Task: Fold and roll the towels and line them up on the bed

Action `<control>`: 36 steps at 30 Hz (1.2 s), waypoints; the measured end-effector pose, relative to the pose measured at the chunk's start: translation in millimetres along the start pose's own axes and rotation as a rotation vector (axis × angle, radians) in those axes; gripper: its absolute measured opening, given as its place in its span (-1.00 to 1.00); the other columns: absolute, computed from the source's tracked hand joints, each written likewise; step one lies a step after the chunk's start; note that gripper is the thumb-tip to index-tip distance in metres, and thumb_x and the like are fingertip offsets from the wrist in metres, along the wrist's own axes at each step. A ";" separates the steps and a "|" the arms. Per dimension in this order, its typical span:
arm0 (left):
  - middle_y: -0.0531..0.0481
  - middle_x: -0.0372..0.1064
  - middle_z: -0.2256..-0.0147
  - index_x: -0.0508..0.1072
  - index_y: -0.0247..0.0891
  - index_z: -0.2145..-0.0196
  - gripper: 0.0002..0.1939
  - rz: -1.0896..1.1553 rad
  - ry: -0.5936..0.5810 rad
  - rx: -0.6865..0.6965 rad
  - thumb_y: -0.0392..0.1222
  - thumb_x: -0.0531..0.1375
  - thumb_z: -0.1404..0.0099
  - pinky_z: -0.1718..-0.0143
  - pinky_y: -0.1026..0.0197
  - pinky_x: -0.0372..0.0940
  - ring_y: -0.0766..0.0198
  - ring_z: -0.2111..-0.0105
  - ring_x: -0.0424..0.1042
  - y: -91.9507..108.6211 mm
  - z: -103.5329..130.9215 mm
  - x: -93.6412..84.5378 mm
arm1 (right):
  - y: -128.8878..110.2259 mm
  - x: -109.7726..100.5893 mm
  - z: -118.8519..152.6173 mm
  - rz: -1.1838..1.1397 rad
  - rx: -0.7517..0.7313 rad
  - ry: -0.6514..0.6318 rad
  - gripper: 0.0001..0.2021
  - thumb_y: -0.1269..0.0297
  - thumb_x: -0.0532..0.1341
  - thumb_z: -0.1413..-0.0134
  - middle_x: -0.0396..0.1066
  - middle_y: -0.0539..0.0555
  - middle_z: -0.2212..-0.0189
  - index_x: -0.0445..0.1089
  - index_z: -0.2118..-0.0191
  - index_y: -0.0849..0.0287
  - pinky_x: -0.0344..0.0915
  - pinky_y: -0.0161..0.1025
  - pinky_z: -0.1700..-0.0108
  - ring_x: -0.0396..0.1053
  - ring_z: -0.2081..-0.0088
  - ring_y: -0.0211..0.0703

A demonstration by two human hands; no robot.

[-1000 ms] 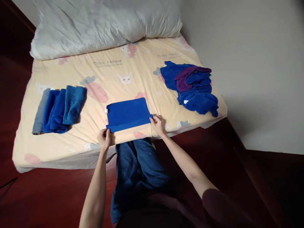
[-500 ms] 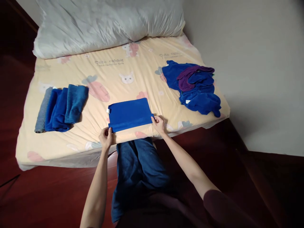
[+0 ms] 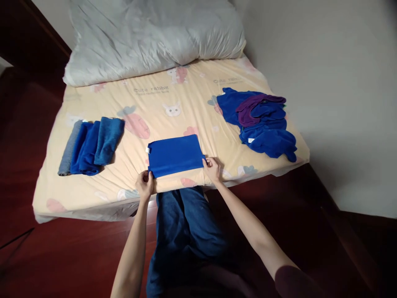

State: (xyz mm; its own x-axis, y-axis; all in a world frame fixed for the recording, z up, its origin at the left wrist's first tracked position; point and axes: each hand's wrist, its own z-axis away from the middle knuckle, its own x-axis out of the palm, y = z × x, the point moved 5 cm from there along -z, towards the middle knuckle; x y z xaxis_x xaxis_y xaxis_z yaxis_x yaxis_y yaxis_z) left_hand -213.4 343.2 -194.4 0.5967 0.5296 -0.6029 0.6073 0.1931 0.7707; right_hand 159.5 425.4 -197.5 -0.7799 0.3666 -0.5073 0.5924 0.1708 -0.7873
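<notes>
A blue cloth [image 3: 175, 154] lies flat near the bed's front edge, with a narrow fold along its near side and a white tag at its left. My left hand [image 3: 144, 184] pinches its near left corner. At the near right corner, my right hand [image 3: 212, 169] grips the cloth between thumb and fingers. Several rolled or folded cloths [image 3: 89, 147], grey and blue, lie side by side at the left. On the right is a loose heap of blue cloths [image 3: 266, 132] with a purple cloth [image 3: 248, 111] among them.
The bed [image 3: 173, 124] has a yellow sheet with rabbit and carrot prints. A grey-white quilt [image 3: 155, 37] is bunched across its far end. A pale wall [image 3: 335, 103] stands at the right, and my legs are against the bed's front edge.
The whole view has shifted, so the bed and cloths appear slightly lower and farther right. Both hands keep their grip on the blue cloth's near corners.
</notes>
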 end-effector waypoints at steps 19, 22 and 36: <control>-0.08 0.42 -0.18 0.43 -0.10 -0.18 -0.60 -0.113 -0.182 0.390 -0.07 0.11 -0.44 -0.18 -0.14 0.20 -0.01 -0.11 0.32 16.7 4.8 -1.1 | -15.8 3.5 2.6 -0.001 -0.335 -0.230 -0.58 0.48 0.02 -0.32 0.50 0.06 -0.11 0.49 -0.11 0.04 0.35 0.03 -0.22 0.40 -0.15 -0.04; -0.12 0.35 -0.23 0.37 -0.13 -0.23 -0.46 -0.156 -0.208 0.411 -0.03 0.25 -0.32 -0.19 -0.15 0.19 -0.07 -0.12 0.30 21.7 5.6 -1.4 | -24.4 -0.3 1.7 0.037 -0.339 -0.278 -0.61 0.41 0.09 -0.29 0.46 0.10 -0.15 0.44 -0.16 0.07 0.30 0.06 -0.23 0.37 -0.17 0.02; -0.08 0.44 -0.14 0.47 -0.12 -0.10 -0.66 0.019 -0.187 0.313 -0.18 0.07 -0.43 -0.19 -0.13 0.20 0.02 -0.09 0.32 10.5 0.1 -2.1 | -27.2 0.7 3.5 0.118 -0.365 -0.317 -0.51 0.49 0.15 -0.13 0.38 0.08 -0.23 0.43 -0.16 0.05 0.23 0.11 -0.22 0.32 -0.18 0.08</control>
State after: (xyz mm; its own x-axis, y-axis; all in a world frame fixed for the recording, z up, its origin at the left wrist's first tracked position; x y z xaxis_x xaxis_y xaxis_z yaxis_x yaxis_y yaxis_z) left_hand -208.3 344.1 -185.0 0.6778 0.3650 -0.6383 0.7087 -0.0930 0.6994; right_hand 142.1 417.8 -177.6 -0.6931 0.1162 -0.7114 0.6681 0.4744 -0.5733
